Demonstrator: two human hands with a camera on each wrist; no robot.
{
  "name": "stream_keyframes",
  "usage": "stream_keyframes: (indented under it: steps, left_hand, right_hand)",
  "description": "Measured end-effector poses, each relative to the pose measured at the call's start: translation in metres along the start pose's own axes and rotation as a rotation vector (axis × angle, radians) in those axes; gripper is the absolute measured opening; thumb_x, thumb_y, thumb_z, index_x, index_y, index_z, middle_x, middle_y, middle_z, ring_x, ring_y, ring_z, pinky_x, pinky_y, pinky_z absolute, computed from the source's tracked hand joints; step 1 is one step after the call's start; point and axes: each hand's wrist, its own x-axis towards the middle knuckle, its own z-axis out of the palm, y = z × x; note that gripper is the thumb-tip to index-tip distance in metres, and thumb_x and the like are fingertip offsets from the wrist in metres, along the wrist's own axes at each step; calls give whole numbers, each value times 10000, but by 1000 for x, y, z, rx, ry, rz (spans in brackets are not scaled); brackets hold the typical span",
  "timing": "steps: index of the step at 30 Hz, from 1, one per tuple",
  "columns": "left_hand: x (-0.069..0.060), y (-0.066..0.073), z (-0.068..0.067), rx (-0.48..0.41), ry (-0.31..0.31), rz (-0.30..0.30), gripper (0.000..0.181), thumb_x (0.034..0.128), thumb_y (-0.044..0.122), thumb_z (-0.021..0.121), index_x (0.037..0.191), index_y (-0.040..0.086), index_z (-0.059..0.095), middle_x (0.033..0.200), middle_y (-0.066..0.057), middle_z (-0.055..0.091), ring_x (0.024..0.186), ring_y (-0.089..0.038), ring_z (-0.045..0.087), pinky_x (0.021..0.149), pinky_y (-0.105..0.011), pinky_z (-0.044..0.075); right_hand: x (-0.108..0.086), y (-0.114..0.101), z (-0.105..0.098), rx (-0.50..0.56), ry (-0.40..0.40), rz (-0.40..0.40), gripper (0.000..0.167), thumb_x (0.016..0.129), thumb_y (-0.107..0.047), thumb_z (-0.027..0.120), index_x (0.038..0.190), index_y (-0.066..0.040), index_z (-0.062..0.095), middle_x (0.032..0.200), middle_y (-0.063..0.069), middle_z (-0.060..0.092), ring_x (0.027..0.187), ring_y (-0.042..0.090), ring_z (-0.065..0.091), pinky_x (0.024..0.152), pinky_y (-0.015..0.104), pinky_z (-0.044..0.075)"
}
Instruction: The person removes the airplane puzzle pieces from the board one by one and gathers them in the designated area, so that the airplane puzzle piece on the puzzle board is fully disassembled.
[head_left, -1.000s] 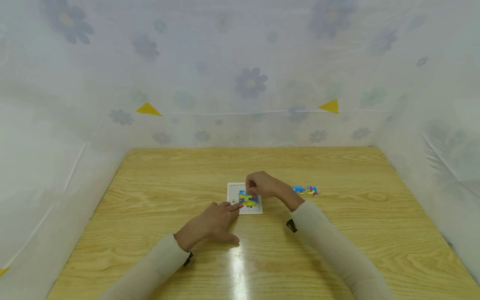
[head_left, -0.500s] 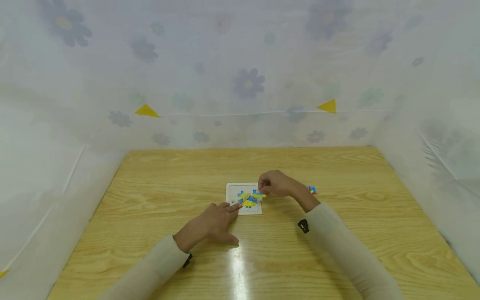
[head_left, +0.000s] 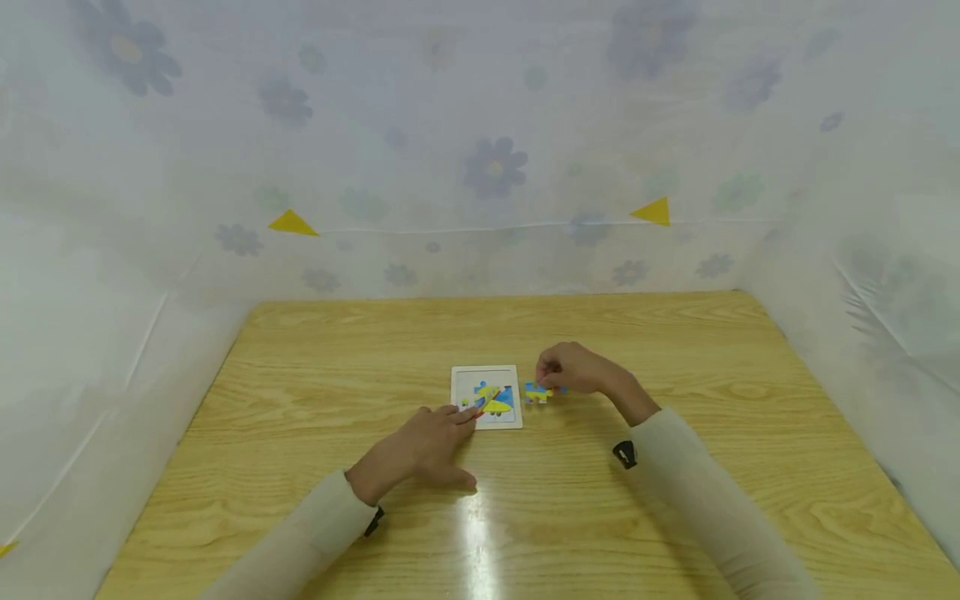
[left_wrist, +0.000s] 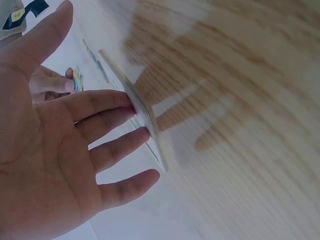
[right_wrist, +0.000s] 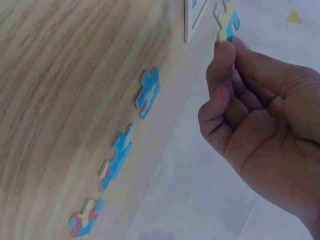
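Note:
A white-framed jigsaw puzzle board (head_left: 453, 385) lies mid-table, partly filled with pieces showing a yellow plane on blue. My left hand (head_left: 435, 446) has its fingers extended, the tips touching the board's near left side; the left wrist view shows straight, slightly spread fingers (left_wrist: 120, 150) at the board's edge. Between thumb and curled index finger, my right hand (head_left: 577, 367) pinches a blue and yellow puzzle piece (head_left: 536, 392). That piece is held raised just right of the board. It appears clearly beyond the fingertips of the right hand (right_wrist: 270, 100) in the right wrist view.
Three loose puzzle pieces lie in a row on the wooden table: a blue one (right_wrist: 148, 93), a blue one with red (right_wrist: 116, 157) and a red, yellow and blue one (right_wrist: 87, 218). Flowered white curtain (head_left: 480, 242) encloses the table's back and sides.
My right hand has drawn the pinched piece rightward, from over the board to beside it, uncovering the plane picture. The left hand has stayed in place.

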Motion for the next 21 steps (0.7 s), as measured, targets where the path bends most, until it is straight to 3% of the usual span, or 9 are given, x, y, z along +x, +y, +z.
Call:
stream_keyframes:
  steps: [7, 21]
  left_hand:
    - [0, -1, 1, -2, 1, 3, 865, 770, 643, 639, 1421, 106, 447, 1534, -11, 355, 1373, -282, 385, 990, -481, 406]
    - [-1, -1, -3, -3, -2, 3, 852, 779, 630, 640, 1421, 103, 448, 1530, -15, 360, 1372, -282, 388, 985, -482, 409]
  right_hand:
    - [-8, 8, -5, 4, 1, 6, 115, 945, -59, 545, 910, 2, 636, 810, 119, 649, 719, 306, 636, 655, 307, 495]
    - [-21, 28, -10, 35, -51, 95, 141, 941, -29, 518, 849, -17, 625, 782, 130, 643, 703, 277, 611, 677, 382, 499]
